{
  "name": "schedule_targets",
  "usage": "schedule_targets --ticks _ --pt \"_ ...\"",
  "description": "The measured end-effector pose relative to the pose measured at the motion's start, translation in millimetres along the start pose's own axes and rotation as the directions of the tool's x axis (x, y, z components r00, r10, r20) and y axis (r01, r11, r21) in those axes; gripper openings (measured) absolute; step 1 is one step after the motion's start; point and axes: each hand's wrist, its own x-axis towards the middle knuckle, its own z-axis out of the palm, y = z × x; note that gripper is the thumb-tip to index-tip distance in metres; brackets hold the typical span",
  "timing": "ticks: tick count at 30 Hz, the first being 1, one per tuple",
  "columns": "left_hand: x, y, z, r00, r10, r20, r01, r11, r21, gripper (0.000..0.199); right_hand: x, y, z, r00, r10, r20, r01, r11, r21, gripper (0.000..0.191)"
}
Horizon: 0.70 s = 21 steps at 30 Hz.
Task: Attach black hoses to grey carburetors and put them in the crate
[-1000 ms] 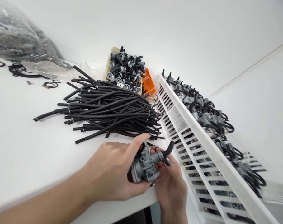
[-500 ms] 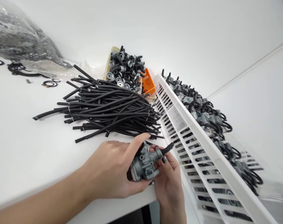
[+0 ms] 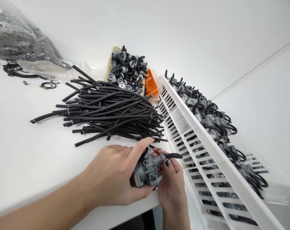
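Two hands are working together on a grey die-cast carburetor (image 3: 147, 171), holding it just off the front edge of the white tabletop (image 3: 39, 143). The left hand (image 3: 110, 175) is clamped around the carburetor's body from the left, with its thumb lying across the top and its fingers curling underneath. The right hand (image 3: 172, 188) is rising from below and closing on the other side, and its fingers (image 3: 168, 163) are pinching close to the base of a short black rubber hose (image 3: 173, 156) that is sticking out sideways from the carburetor.

Beyond the hands, a loose pile of black hoses (image 3: 111, 115) is spreading across the tabletop, many of them carrying small metal clips, and its nearest ends are lying just beside the left thumb. Behind the pile, a heap of metal fittings with hose stubs (image 3: 125, 72) is sitting in a beige tray (image 3: 110, 65) next to an orange plastic crate (image 3: 151, 83). On the right, a white slotted rack (image 3: 195, 159) is running alongside the tabletop, with rows of carburetors with looped hoses (image 3: 207, 119) lying beyond its raised rail. Far left, a clear plastic bag (image 3: 20, 41) of dark parts is slumping near scattered black rubber rings (image 3: 48, 85).
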Motion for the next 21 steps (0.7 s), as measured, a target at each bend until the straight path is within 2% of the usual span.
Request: schedule_targets --ticks 11,21 --pt "-1.5 -0.5 -0.2 0.999 -0.035 -0.002 0.035 0.999 0.03 0.076 -2.4 -3.3 -3.3 0.998 0.024 0.055 -0.028 0.996 0.081 0.021" --pt "0.5 -2.5 1.1 0.999 -0.033 -0.003 0.034 0.999 0.017 0.075 -1.9 -1.6 -4.5 0.999 0.009 0.049 -0.012 0.999 0.048 0.023"
